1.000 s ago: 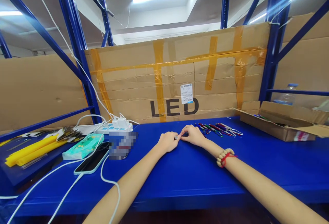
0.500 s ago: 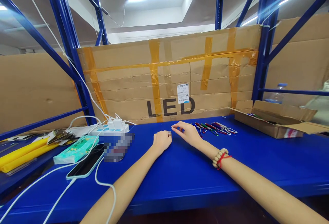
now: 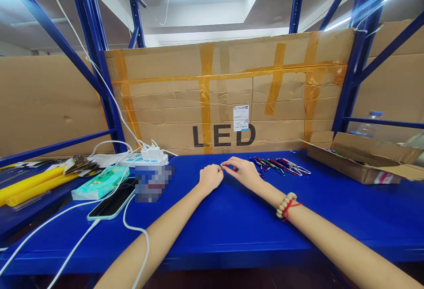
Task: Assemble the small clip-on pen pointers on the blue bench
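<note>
Both of my hands rest far out on the blue shelf top (image 3: 251, 227). My left hand (image 3: 210, 177) is closed in a loose fist around a small dark metal piece (image 3: 220, 169) that shows at its thumb. My right hand (image 3: 243, 172) pinches its fingertips together right against that piece; what it holds there is too small to name. A beaded bracelet with red thread (image 3: 285, 205) sits on my right wrist. Just right of my right hand lies a row of several small coloured carabiner key-ring tools (image 3: 280, 165).
An open cardboard box (image 3: 361, 161) stands at the right with a plastic bottle (image 3: 367, 126) behind it. At the left lie a phone on a white cable (image 3: 111, 204), a tissue pack (image 3: 101, 182), a power strip (image 3: 145, 158) and yellow tubes (image 3: 29, 185). A taped "LED" carton (image 3: 228, 99) walls the back.
My hands touched a second ago, drew slightly apart half a second ago, and now the right fingertips meet the left hand again. The camera view shifted a little.
</note>
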`<move>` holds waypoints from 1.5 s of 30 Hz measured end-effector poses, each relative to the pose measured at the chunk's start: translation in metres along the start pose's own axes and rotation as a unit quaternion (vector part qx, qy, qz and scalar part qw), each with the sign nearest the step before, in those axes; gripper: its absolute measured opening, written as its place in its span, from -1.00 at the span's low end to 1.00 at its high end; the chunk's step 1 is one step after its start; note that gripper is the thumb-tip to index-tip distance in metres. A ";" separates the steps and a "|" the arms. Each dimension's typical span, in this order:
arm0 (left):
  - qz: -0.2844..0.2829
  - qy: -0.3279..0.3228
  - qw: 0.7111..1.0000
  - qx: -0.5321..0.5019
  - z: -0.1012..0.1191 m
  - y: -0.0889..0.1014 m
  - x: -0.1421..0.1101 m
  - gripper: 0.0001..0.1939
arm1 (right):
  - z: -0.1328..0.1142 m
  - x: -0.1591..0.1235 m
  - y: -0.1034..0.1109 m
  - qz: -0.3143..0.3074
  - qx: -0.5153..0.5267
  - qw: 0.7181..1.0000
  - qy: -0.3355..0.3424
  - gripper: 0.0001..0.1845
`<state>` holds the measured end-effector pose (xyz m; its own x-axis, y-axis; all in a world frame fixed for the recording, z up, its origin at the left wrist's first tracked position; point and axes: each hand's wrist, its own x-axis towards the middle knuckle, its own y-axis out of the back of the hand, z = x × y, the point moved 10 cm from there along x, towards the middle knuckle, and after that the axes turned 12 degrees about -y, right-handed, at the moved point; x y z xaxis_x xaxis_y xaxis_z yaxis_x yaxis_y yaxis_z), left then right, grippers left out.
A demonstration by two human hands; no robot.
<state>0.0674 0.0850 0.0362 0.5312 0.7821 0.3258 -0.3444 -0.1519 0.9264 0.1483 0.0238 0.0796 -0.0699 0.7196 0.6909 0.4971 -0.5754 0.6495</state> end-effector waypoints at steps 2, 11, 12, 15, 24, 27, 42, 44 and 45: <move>-0.003 -0.004 1.000 0.001 0.001 -0.001 0.001 -0.67 | 0.001 0.000 0.001 0.006 -0.012 1.000 -0.008 -0.87; -0.031 -0.010 0.999 0.015 0.003 -0.003 0.000 -0.67 | -0.003 -0.001 0.004 0.018 -0.019 1.000 0.008 -0.86; -0.031 -0.009 0.999 0.013 0.003 -0.003 0.000 -0.67 | -0.005 -0.001 0.004 0.014 -0.015 1.000 0.012 -0.85; -0.029 -0.010 0.999 0.011 0.003 -0.002 0.000 -0.68 | -0.005 -0.001 0.002 -0.006 -0.005 1.000 0.012 -0.84; -0.022 -0.010 1.000 0.006 0.002 -0.004 0.001 -0.67 | 0.001 0.001 -0.005 -0.044 0.030 0.999 -0.008 -0.77; -0.023 -0.012 1.000 0.006 0.002 -0.004 0.001 -0.67 | 0.001 0.001 -0.005 -0.051 0.036 0.998 -0.007 -0.79; -0.033 -0.017 0.999 0.009 0.005 -0.003 0.001 -0.69 | 0.001 -0.001 -0.012 -0.071 0.046 0.996 -0.001 -0.83; -0.038 -0.028 0.999 0.017 0.007 -0.003 0.000 -0.68 | 0.001 -0.001 -0.013 -0.078 0.047 0.996 -0.004 -0.84; -0.040 -0.032 0.998 0.021 0.008 -0.004 0.000 -0.68 | 0.001 -0.001 -0.013 -0.080 0.047 0.996 -0.004 -0.84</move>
<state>0.0748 0.0811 0.0345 0.6049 0.7526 0.2600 -0.2671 -0.1158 0.9567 0.1430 0.0309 0.0697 -0.1474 0.8030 0.5775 0.5588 -0.4142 0.7185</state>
